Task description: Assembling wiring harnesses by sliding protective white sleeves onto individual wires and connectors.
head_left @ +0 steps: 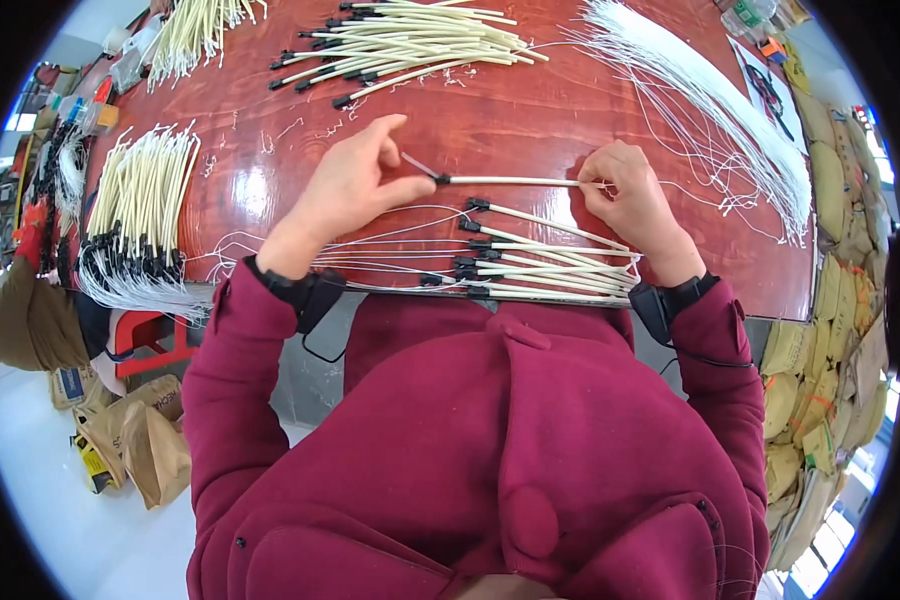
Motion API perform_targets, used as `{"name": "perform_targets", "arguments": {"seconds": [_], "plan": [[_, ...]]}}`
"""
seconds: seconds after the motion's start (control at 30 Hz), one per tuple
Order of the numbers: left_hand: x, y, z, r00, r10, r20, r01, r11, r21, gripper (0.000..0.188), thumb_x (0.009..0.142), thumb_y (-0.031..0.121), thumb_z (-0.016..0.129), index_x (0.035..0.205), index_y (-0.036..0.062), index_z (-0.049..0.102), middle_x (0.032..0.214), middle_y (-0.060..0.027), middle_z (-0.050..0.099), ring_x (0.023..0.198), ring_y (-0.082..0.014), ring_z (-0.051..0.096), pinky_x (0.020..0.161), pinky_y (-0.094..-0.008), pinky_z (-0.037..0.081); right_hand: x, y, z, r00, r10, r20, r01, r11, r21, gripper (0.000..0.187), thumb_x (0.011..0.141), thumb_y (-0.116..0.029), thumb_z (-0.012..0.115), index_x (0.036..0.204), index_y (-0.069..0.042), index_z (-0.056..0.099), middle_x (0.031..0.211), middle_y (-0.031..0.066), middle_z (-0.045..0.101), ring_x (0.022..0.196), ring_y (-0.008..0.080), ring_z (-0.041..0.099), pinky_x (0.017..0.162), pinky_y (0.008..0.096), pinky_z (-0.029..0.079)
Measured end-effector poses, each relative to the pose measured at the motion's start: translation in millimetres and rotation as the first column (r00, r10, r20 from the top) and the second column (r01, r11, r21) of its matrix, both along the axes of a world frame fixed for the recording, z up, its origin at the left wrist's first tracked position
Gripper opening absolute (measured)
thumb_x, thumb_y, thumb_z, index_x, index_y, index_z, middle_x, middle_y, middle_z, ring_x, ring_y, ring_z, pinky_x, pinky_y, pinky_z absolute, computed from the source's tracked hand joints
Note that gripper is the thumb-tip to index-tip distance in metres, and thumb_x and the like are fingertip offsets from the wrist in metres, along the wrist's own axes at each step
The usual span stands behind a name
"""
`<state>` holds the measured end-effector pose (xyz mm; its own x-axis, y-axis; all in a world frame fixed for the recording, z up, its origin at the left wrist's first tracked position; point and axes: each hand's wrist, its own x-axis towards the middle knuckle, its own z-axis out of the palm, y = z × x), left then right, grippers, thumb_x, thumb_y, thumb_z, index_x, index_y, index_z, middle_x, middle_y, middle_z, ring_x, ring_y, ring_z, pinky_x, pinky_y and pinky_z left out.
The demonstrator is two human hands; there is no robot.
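My left hand has its thumb and index finger spread apart. A short thin cord runs straight from its curled fingers to the black end piece of a slim cream tube, and the thumb tip lies against that piece. At the tube's other end, my right hand pinches it between thumb and fingertips. A thin white cord comes out beyond this hand to the right. Just nearer to me lies a row of similar cream tubes with black ends, their white cords trailing left.
More cream tubes lie heaped at the far side of the red-brown table. A bundled stack of tubes sits left, and loose white cords spread right. Scissors rest at far right; paper bags stand on the floor.
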<state>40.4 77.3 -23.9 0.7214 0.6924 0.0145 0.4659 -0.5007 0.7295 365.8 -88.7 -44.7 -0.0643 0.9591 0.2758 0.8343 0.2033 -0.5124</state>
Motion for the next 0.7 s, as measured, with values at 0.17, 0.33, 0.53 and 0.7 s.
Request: {"name": "perform_targets", "arguments": {"seconds": [0.17, 0.33, 0.53, 0.7], "plan": [[10, 5, -13, 0.995, -0.098, 0.015, 0.098, 0.995, -0.012, 0.025, 0.094, 0.023, 0.071, 0.107, 0.0022, 0.067, 0.079, -0.0125, 0.067, 0.07, -0.0177, 0.065, 0.066, -0.0333, 0.051, 1, -4, -2, 1.0, 0.021, 0.008, -0.021, 1.0, -0.023, 0.011, 0.075, 0.002, 0.067, 0.082, -0.005, 0.062, 0.088, 0.0073, 0.067, 0.087, 0.027, 0.062, 0.085, 0.0368, 0.045], [-27, 44, -8, 0.989, 0.129, 0.075, -0.142, 0.968, 0.207, 0.015, 0.096, 0.017, 0.067, 0.1, 0.0029, 0.069, 0.081, -0.0112, 0.07, 0.071, -0.0165, 0.064, 0.067, -0.032, 0.051, 18, -5, -2, 1.0, -0.003, 0.014, 0.004, 0.998, -0.063, 0.011, 0.075, 0.001, 0.068, 0.082, -0.005, 0.062, 0.086, 0.0068, 0.066, 0.085, 0.0266, 0.061, 0.084, 0.0363, 0.045], [-204, 108, -3, 0.876, 0.466, -0.124, -0.398, 0.844, 0.36, 0.018, 0.099, 0.017, 0.065, 0.101, -0.0005, 0.068, 0.073, -0.0031, 0.062, 0.069, -0.0095, 0.056, 0.062, -0.0286, 0.045, 43, -39, 33, 0.999, 0.047, -0.013, -0.048, 0.975, -0.219, 0.012, 0.074, -0.004, 0.069, 0.083, -0.005, 0.063, 0.086, 0.0056, 0.065, 0.085, 0.026, 0.061, 0.084, 0.0371, 0.045], [-209, 66, 6, 0.809, 0.466, -0.358, -0.353, 0.872, 0.338, 0.018, 0.098, 0.016, 0.065, 0.1, -0.0018, 0.068, 0.078, -0.0071, 0.064, 0.073, -0.0151, 0.061, 0.068, -0.0304, 0.047, 63, -53, 45, 0.995, 0.068, -0.07, -0.087, 0.948, -0.306, 0.019, 0.078, -0.013, 0.075, 0.093, -0.004, 0.066, 0.098, 0.0083, 0.067, 0.096, 0.0281, 0.061, 0.09, 0.0398, 0.046]]}}
